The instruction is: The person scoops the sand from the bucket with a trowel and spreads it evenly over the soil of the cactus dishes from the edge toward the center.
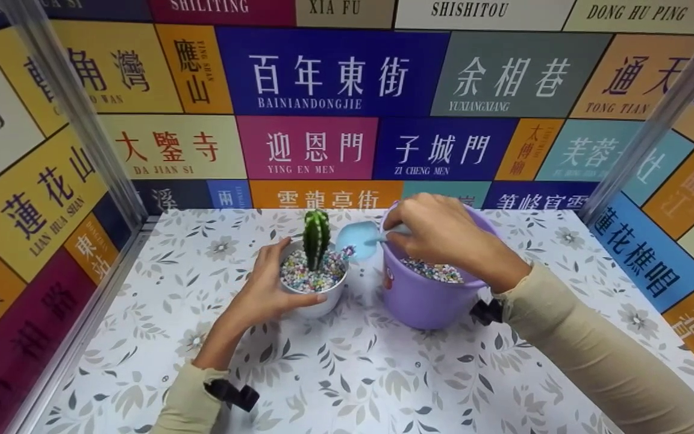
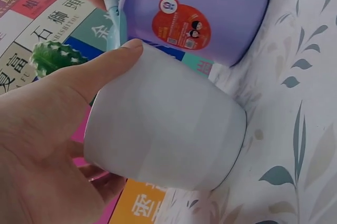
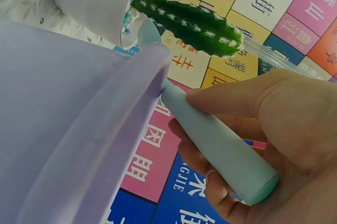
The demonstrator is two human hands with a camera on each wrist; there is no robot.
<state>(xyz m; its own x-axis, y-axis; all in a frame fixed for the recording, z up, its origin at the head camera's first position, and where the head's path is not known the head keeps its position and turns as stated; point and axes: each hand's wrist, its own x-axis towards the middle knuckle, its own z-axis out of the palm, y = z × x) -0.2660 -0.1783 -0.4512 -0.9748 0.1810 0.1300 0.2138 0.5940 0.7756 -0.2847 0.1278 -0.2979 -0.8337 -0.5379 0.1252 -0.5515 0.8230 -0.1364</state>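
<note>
Left hand fingers wrap the white pot; right hand fingers grasp the scoop.

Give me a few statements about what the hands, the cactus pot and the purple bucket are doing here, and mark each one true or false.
1. The left hand holds the white pot with the cactus in it. True.
2. The right hand grips a red spoon. False: it grips a light blue scoop by its handle.
3. The purple bucket holds coloured pebbles. True.
4. The bucket lies tipped on its side. False: it stands upright on the table, to the right of the pot.
5. The scoop's bowl is beside the cactus, over the pot's rim. True.
</note>
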